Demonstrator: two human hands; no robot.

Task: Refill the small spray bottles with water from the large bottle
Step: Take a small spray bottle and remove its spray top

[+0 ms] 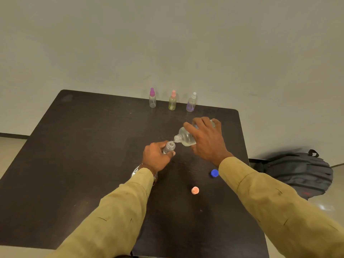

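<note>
Dark table [83,164], left fingers [158,146] clamped round small bottle [169,147], right fingers [193,129] gripping tilted large bottle [186,137] just beside it.

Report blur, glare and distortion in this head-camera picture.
Head view: the backpack at right is smeared; glare marks the floor beside it; the edges of the table bow from the wide lens; the large bottle, left hand and right hand look fairly sharp.

Left hand [156,157] curled in a grip; right hand [207,139] curled, palm down.
</note>
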